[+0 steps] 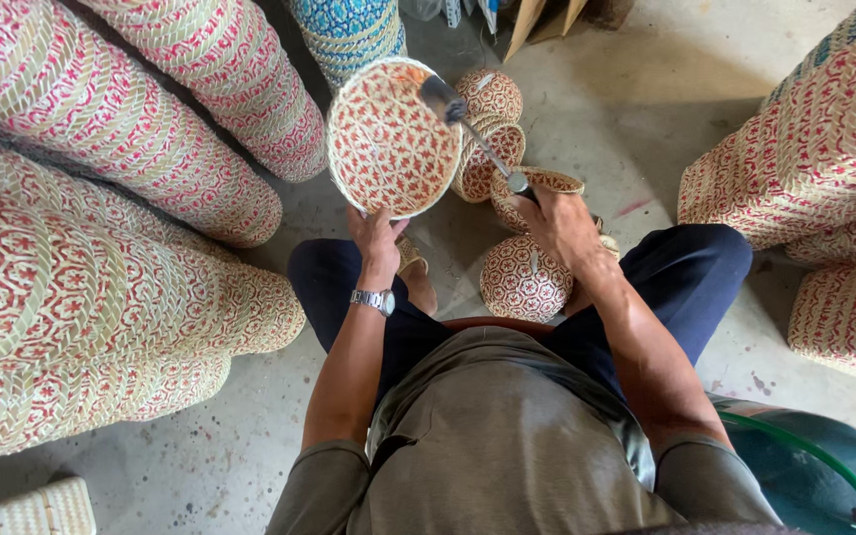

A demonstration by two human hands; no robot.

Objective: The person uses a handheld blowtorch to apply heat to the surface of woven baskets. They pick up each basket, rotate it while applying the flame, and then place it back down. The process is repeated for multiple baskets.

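Packaging: one brown cardboard box point(539, 22), flaps open, stood on the concrete floor point(646, 89) at the far edge, partly cut off. No labels, signs or screens were seen.

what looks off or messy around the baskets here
Nothing looks damaged or spilled. The left hand holds a round woven basket up on edge, while the right hand points a spray tool at it. Small baskets lie loosely on the floor, some tipped.
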